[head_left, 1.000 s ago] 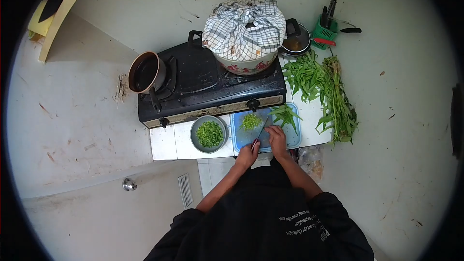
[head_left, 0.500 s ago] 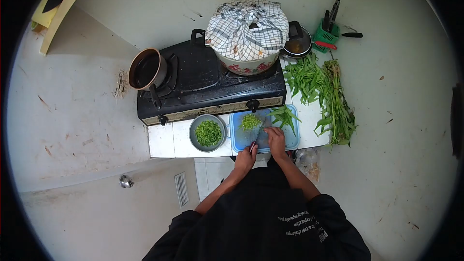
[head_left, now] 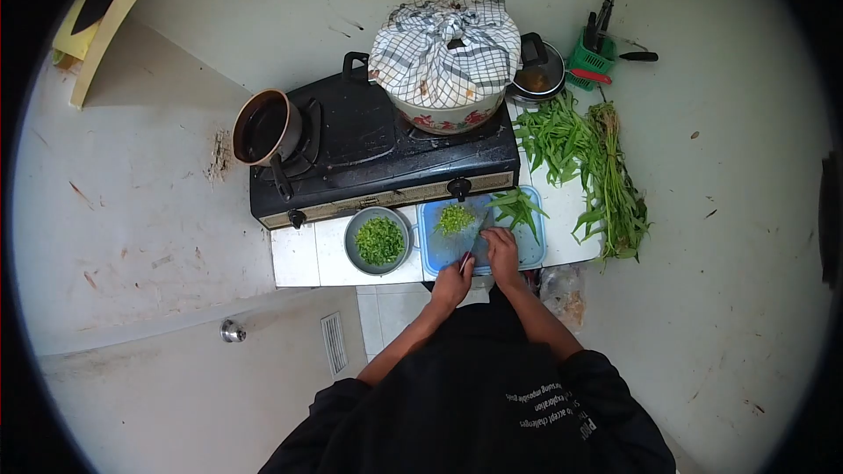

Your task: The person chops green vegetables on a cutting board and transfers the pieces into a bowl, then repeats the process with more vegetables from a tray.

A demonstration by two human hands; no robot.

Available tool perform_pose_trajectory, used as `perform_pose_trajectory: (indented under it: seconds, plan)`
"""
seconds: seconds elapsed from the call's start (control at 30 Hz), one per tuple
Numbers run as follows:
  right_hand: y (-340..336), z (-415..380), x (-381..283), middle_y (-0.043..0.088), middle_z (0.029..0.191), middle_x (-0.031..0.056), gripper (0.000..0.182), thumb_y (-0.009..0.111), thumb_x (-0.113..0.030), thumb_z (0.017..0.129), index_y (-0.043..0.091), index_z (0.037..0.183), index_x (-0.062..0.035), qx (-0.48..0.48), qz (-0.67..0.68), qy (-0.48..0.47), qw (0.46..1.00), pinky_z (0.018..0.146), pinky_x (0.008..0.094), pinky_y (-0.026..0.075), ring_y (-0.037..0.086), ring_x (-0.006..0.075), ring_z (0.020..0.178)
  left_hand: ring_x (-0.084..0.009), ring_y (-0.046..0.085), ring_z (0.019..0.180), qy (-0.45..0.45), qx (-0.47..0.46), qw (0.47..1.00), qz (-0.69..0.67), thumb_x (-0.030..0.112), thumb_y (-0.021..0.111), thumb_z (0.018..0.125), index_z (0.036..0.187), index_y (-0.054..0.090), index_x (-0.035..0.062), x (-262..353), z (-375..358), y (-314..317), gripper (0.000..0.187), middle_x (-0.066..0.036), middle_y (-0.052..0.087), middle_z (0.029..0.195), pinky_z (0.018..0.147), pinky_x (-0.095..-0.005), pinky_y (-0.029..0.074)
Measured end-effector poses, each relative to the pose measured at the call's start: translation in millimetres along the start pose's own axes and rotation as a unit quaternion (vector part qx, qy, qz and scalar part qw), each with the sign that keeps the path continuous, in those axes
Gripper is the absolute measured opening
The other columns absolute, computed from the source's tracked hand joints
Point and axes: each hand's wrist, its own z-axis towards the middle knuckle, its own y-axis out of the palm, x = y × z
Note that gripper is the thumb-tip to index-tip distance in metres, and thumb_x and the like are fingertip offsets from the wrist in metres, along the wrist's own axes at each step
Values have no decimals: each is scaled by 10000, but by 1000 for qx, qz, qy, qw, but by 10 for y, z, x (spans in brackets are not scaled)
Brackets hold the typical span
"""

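The forearms reach forward, wrists close: the left hand's [head_left: 450, 283] grip is closed round the knife [head_left: 477, 240], the right hand [head_left: 503, 257] curls down beside it — whether pinching anything, I cannot tell. Over the blue board [head_left: 532, 250], the knife points away from the person, long axis leaning right — on a white-tiled table [head_left: 295, 259] before a black stove [head_left: 356, 127] and stained wall [head_left: 738, 237]

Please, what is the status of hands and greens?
Left hand grips knife; right hand close by. Chopped greens heaped on blue board. No obstruction visible.
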Motion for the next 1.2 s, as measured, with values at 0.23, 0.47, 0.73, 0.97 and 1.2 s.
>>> perform_pose_trajectory:
  seconds: [0.23,0.47,0.73,0.97,1.2]
  plan:
    - [49,-17,43,674,984,158,236,598,85,777,698,971,-5,7,-2,0,1000,860,438,503,627,361,945,-528,642,828,-50,-22,998,24,460,530,991,920,654,-61,-113,-227,-9,541,-360,636,795,736,-601,511]
    - [72,-19,39,671,969,121,182,622,43,803,693,953,-32,12,-5,3,1000,849,436,490,621,332,939,-515,646,758,-5,27,998,49,429,540,992,910,642,-51,-67,-77,23,497,-331,649,785,689,-587,520]
    - [44,-20,-9,673,962,109,154,616,24,823,697,938,-40,23,-16,6,1000,837,427,486,626,320,923,-513,645,820,-16,-3,1000,-1,431,546,991,915,660,-50,20,-35,-138,500,-338,654,819,746,-566,514]
    - [60,-29,3,675,966,126,157,614,14,822,711,937,-29,27,-6,21,999,842,430,494,628,330,936,-511,634,945,-33,-47,998,-13,445,508,1007,1037,675,-29,60,-109,-196,504,-350,651,898,817,-553,503]
    - [73,-41,9,670,986,138,208,606,51,793,703,962,-22,26,7,19,999,850,440,493,619,342,941,-514,631,926,-4,-45,999,3,433,506,1010,1069,678,-13,3,95,-25,482,-340,653,899,799,-563,509]
